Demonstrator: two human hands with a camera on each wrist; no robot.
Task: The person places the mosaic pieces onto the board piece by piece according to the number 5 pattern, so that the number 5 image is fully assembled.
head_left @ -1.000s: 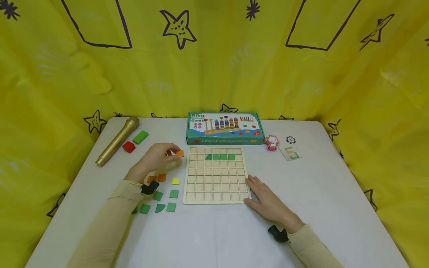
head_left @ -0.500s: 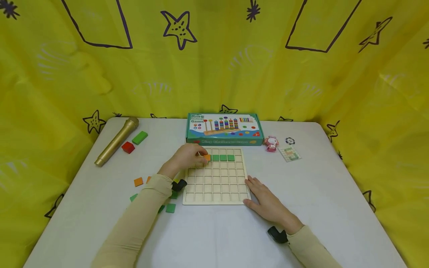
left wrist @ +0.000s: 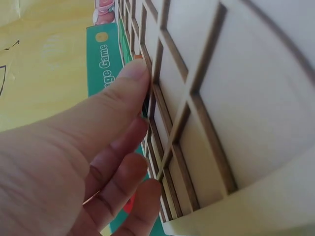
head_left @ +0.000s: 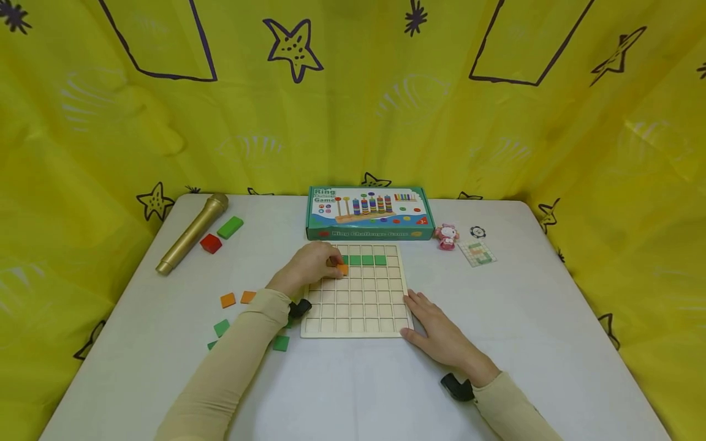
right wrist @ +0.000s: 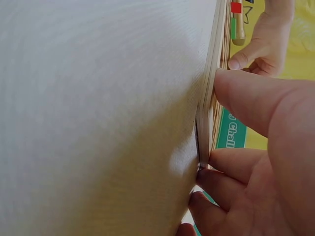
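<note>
Orange tile (head_left: 344, 269) has shifted a touch nearer the person since half a second ago, when it was up level with the green row; now it's just on the near side of that row's left end. Left hand (head_left: 309, 264) has it pinched between thumb and fingers, over the grid board (head_left: 357, 336). Can't tell if it's seated in a compartment, since the fingers cover part of it. Four green tiles (head_left: 368, 260) fill side-by-side compartments in the second row from the far edge, leftmost one partly hidden. Right hand (head_left: 438, 331) is just resting on the board's right edge, fingers loosely extended. Loose orange tiles (head_left: 228, 300) and loose green tiles (head_left: 281, 343) lie left of the board.
</note>
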